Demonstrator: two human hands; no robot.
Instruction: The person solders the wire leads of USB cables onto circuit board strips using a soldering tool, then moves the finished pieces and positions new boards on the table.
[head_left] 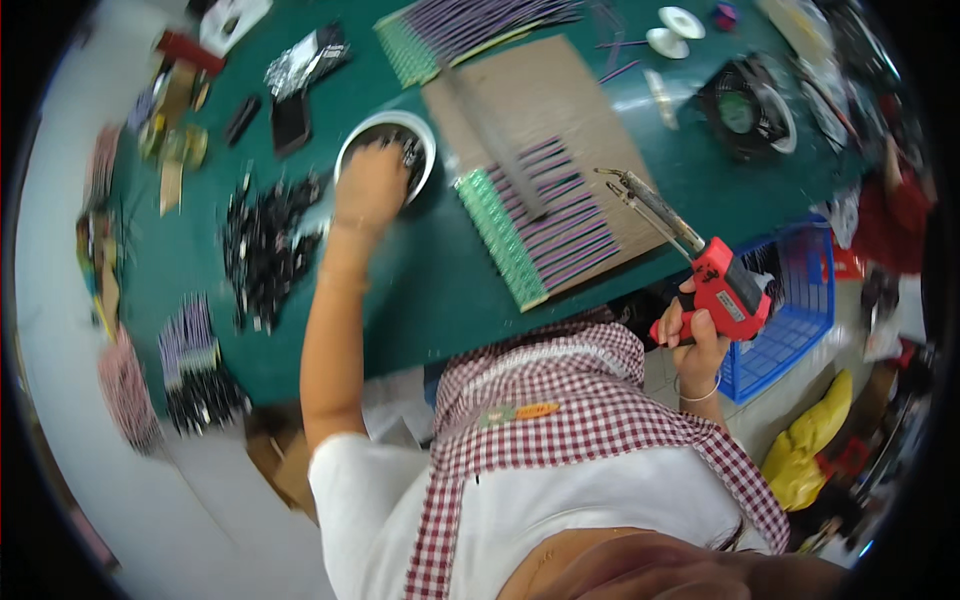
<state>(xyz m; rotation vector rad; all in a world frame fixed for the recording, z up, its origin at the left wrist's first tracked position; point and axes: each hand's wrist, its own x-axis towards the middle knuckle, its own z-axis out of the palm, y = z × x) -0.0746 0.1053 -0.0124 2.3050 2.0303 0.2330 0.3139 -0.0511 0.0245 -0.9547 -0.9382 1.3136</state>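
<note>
My left hand (375, 185) reaches down into a round white bowl (429, 165) that holds small dark parts. Its fingertips are hidden among them and blurred. My right hand (697, 345) grips the red and black handle of a soldering gun (715, 285), whose metal tip points up and left over the table. Between the hands, a green circuit board strip (500, 240) lies on a brown board (610, 130). Purple and black wires (565, 220) run from the strip toward the right, and a blurred metal bar (495, 145) lies across them.
A pile of black parts (265, 250) lies left of the bowl, near a dark phone (291, 122). Another wired green strip (410, 50) lies at the back. White spools (668, 42) and a black reel (740, 110) stand far right. Below the table's right edge is a blue basket (790, 345).
</note>
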